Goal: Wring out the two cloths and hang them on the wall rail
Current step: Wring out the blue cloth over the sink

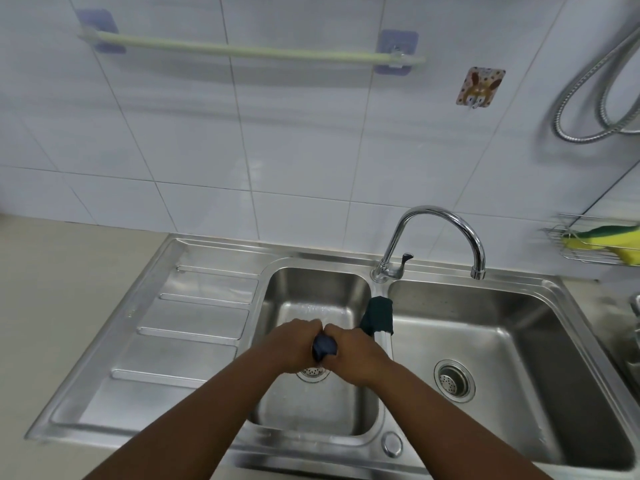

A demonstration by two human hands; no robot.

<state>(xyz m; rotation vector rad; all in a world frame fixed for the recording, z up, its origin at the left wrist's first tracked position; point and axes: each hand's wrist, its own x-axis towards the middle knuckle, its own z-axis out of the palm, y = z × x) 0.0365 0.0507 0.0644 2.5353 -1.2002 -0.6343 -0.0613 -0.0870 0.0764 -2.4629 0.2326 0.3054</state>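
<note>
A dark blue cloth (325,345) is bunched tight between both fists over the small left basin (313,296) of the steel sink. My left hand (292,342) grips its left end and my right hand (353,353) grips its right end; only a small twisted part shows between them. A dark green cloth (377,315) lies draped over the divider between the two basins, just beyond my right hand. High on the tiled wall runs a pale green rail (249,51) on two purple adhesive mounts, with nothing on it.
A chrome faucet (440,233) arches over the right basin (485,358). The ribbed drainboard (180,323) lies to the left. A wire rack with a yellow-green sponge (602,242) hangs at the right. A patterned wall hook (479,86) and a metal shower hose (595,91) are upper right.
</note>
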